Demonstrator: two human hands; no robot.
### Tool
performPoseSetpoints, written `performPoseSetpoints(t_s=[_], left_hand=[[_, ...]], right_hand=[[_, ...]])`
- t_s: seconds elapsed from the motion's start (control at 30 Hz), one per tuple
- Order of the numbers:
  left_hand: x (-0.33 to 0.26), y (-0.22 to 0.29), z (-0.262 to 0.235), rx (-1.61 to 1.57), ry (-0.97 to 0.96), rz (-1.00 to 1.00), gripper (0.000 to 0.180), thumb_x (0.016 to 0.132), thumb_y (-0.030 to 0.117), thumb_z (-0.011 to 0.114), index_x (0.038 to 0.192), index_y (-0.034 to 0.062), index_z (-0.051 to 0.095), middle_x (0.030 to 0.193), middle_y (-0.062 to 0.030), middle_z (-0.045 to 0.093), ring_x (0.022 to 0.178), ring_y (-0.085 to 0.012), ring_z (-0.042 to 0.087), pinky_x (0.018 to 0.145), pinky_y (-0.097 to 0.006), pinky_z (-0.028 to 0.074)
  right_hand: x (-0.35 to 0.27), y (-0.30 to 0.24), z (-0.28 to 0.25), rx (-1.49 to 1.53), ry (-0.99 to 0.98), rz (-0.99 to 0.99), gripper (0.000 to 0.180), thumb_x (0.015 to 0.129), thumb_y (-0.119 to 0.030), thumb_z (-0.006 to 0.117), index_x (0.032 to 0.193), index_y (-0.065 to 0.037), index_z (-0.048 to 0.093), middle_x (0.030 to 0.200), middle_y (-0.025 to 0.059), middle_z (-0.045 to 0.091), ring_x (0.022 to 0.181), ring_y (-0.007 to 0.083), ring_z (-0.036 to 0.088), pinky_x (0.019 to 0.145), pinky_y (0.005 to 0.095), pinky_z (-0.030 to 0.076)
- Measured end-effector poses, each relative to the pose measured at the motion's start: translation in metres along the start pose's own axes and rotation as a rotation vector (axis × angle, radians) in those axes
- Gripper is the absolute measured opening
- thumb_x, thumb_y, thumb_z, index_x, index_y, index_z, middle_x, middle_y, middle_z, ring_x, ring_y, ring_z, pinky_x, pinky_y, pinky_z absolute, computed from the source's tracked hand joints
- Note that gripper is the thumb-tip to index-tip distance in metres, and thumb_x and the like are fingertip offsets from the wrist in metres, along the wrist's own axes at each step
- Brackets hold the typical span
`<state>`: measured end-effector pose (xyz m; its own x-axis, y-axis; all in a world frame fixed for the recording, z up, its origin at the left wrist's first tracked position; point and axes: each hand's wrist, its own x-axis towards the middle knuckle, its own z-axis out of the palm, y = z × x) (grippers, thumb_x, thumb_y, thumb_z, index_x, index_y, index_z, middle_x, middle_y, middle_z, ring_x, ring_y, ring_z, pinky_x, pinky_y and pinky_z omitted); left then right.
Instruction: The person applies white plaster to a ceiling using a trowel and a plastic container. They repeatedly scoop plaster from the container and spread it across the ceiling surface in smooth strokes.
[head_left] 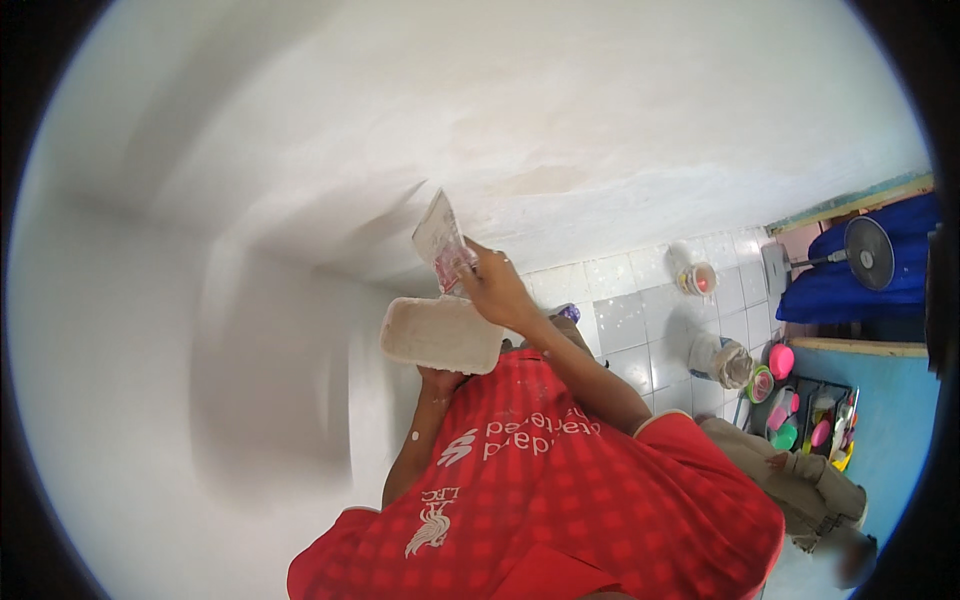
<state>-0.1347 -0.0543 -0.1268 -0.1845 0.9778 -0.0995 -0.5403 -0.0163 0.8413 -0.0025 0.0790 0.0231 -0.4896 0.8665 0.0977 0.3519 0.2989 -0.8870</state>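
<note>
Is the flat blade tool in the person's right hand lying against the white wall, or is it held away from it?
Against the wall, as far as the view shows: the right hand holds the flat blade tool tilted, its upper edge meeting the white wall.

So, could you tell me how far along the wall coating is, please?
Most of the wall looks smoothly white. In hand: right hand presses a flat blade to it, left hand holds the tray. A duller patch beside the blade seems left.
</note>
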Motion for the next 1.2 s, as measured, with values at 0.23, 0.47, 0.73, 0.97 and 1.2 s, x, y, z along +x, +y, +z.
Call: performPoseSetpoints(t_s=[0.23, 0.47, 0.73, 0.97, 1.2], left_hand=[[0.013, 0.008, -0.008, 0.01, -0.011, 0.014, 0.064, 0.084, 0.051, 0.053, 0.136, 0.0169, 0.039, 0.136, -0.0055, 0.045, 0.127, -0.0267, 0.04, 0.108, -0.048, 0.026], [0.029, 0.012, 0.006, 0.03, -0.053, 0.005, 0.064, 0.084, 0.051, 0.054, 0.136, 0.0169, 0.039, 0.136, -0.0053, 0.045, 0.127, -0.0266, 0.04, 0.108, -0.048, 0.026], [0.035, 0.007, 0.031, 0.047, -0.111, -0.006, 0.064, 0.084, 0.051, 0.054, 0.136, 0.0169, 0.039, 0.135, -0.0052, 0.045, 0.127, -0.0264, 0.041, 0.108, -0.047, 0.025], [0.018, 0.001, 0.029, 0.06, -0.112, -0.016, 0.064, 0.084, 0.05, 0.055, 0.136, 0.0169, 0.039, 0.135, -0.0051, 0.046, 0.127, -0.0262, 0.041, 0.108, -0.047, 0.025], [0.005, 0.001, 0.013, 0.058, -0.103, -0.006, 0.064, 0.083, 0.05, 0.056, 0.136, 0.0169, 0.039, 0.135, -0.0049, 0.046, 0.127, -0.0261, 0.041, 0.109, -0.047, 0.025]], right_hand=[[-0.03, 0.028, -0.068, 1.078, 0.022, 0.303, 0.037, 0.09, -0.016, 0.053, 0.123, -0.002, 0.047, 0.104, 0.0072, 0.06, 0.087, 0.0193, 0.062, 0.075, 0.0353, 0.053], [-0.067, 0.097, -0.093, 0.986, 0.304, 0.476, 0.026, 0.093, -0.021, 0.049, 0.114, -0.006, 0.052, 0.096, 0.006, 0.06, 0.082, 0.0154, 0.06, 0.069, 0.0285, 0.049], [-0.067, 0.188, -0.108, 1.023, 0.413, 0.45, 0.025, 0.093, -0.022, 0.046, 0.107, -0.004, 0.056, 0.101, 0.0085, 0.063, 0.086, 0.0138, 0.061, 0.071, 0.0265, 0.047], [-0.054, 0.192, -0.147, 0.871, 0.268, 0.22, 0.027, 0.096, -0.021, 0.037, 0.1, -0.003, 0.057, 0.093, 0.0076, 0.063, 0.082, 0.0153, 0.057, 0.07, 0.0262, 0.045], [-0.023, 0.218, -0.164, 0.816, 0.347, 0.225, 0.024, 0.095, -0.017, 0.039, 0.097, 0.003, 0.053, 0.091, 0.0119, 0.062, 0.082, 0.0171, 0.06, 0.072, 0.025, 0.052]])
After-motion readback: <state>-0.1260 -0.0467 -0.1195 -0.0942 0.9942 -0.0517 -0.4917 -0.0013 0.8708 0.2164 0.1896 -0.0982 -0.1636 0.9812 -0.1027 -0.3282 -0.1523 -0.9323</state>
